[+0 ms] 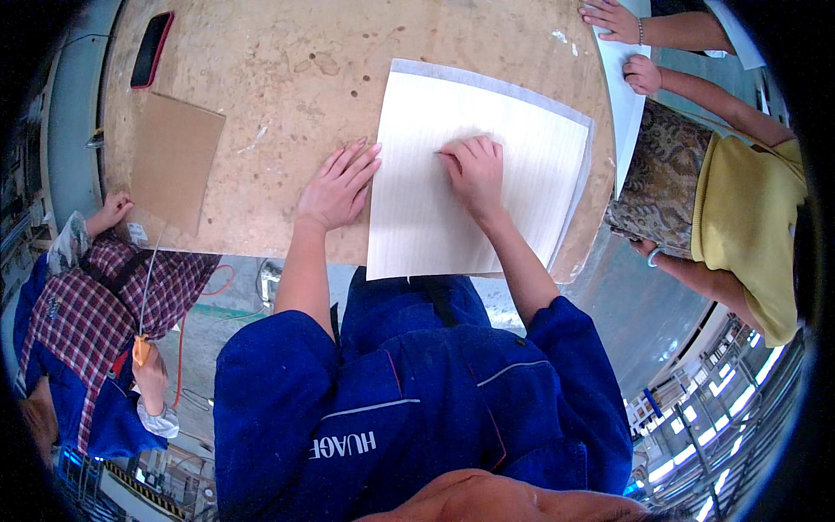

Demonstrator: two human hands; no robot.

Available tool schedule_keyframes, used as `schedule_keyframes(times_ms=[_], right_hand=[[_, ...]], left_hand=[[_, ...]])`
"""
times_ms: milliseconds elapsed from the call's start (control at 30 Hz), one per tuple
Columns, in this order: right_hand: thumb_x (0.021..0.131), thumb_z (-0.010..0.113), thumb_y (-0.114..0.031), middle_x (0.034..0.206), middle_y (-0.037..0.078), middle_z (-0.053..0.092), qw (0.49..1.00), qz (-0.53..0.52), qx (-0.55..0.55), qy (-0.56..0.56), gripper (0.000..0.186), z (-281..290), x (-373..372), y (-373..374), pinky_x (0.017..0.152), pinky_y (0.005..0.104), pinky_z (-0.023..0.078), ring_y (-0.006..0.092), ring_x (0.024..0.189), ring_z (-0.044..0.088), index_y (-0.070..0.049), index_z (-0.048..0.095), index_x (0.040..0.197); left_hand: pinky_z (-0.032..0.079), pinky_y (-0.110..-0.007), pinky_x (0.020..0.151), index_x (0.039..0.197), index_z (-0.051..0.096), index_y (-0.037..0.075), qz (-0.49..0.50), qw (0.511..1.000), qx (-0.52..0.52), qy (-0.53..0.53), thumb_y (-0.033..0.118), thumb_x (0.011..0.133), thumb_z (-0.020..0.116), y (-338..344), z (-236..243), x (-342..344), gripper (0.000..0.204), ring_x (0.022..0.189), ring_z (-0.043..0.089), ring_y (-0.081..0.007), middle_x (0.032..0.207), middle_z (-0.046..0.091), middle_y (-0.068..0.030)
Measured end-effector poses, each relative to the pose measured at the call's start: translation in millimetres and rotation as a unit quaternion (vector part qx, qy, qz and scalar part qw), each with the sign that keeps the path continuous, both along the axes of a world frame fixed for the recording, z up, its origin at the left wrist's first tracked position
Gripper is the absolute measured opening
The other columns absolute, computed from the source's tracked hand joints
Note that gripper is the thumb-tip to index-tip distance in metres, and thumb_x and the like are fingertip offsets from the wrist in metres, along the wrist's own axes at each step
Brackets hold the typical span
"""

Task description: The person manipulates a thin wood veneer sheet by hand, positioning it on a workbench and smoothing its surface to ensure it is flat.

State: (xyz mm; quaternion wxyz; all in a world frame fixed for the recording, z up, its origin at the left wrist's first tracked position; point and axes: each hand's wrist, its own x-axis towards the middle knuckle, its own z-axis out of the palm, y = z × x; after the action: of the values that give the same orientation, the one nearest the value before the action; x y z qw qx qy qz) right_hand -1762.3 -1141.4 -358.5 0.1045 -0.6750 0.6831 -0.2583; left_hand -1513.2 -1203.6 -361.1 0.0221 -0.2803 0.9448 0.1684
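Observation:
A pale, finely striped sheet (522, 200) lies on the wooden table in front of me. Beneath it, a greyish-white sheet (588, 143) shows along the far and right edges. My left hand (335, 191) rests flat on the wood, fingers stretched out, its fingertips at the sheet's left edge. My right hand (476, 174) is on top of the striped sheet, its fingers curled into a pinch. A tiny dark tip shows at the fingertips, too small to name.
The stained wooden table (287, 104) carries a brown board (174, 161) and a red-edged phone (152, 50) at left. A person in a checked apron (96, 287) sits left, holding an orange-handled tool (141, 348). Another person in yellow (748, 226) works at right over a white sheet (628, 113).

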Motion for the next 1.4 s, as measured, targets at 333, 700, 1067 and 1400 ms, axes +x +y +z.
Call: schedule_keyframes(times_ms=[333, 700, 1067, 1400], right_hand=[[0.070, 0.066, -0.015, 0.076, 0.001, 0.057, 1.000, -0.020, -0.010, 0.005, 0.008, -4, -4, -24, 0.073, 0.0315, 0.035, 0.0190, 0.081, 0.051, -0.011, 0.064, 0.076], [0.070, 0.067, -0.015, 0.076, 0.000, 0.057, 0.999, -0.029, -0.020, 0.007, 0.008, -6, -3, -31, 0.071, 0.0311, 0.036, 0.0186, 0.080, 0.051, -0.012, 0.063, 0.076], [0.071, 0.067, -0.015, 0.075, 0.000, 0.057, 0.999, -0.032, -0.001, 0.009, 0.007, -5, -3, -28, 0.071, 0.0313, 0.035, 0.0186, 0.079, 0.051, -0.011, 0.063, 0.075], [0.070, 0.067, -0.015, 0.074, 0.000, 0.057, 0.999, -0.031, -0.013, -0.009, 0.006, -5, -3, -32, 0.071, 0.0310, 0.036, 0.0182, 0.080, 0.051, -0.012, 0.063, 0.075]], left_hand=[[0.017, -0.038, 0.109, 0.127, 0.039, 0.012, 0.001, 1.000, 0.012, 0.016, 0.019, 0.079, 0.048, 0, -2, 1, 0.049, 0.132, 0.021, -0.0220, 0.142, 0.026, 0.0002], [0.018, -0.037, 0.108, 0.126, 0.040, 0.013, 0.002, 1.000, 0.011, 0.011, 0.019, 0.079, 0.048, 0, 1, 1, 0.048, 0.131, 0.022, -0.0214, 0.141, 0.027, 0.0000], [0.018, -0.037, 0.108, 0.128, 0.039, 0.013, 0.003, 1.000, 0.020, 0.007, 0.019, 0.079, 0.048, -1, 3, 1, 0.050, 0.132, 0.021, -0.0213, 0.142, 0.026, 0.0001], [0.017, -0.037, 0.108, 0.128, 0.039, 0.013, -0.001, 1.000, 0.013, 0.005, 0.020, 0.079, 0.048, -1, 0, 2, 0.051, 0.131, 0.022, -0.0217, 0.142, 0.025, 0.0001]])
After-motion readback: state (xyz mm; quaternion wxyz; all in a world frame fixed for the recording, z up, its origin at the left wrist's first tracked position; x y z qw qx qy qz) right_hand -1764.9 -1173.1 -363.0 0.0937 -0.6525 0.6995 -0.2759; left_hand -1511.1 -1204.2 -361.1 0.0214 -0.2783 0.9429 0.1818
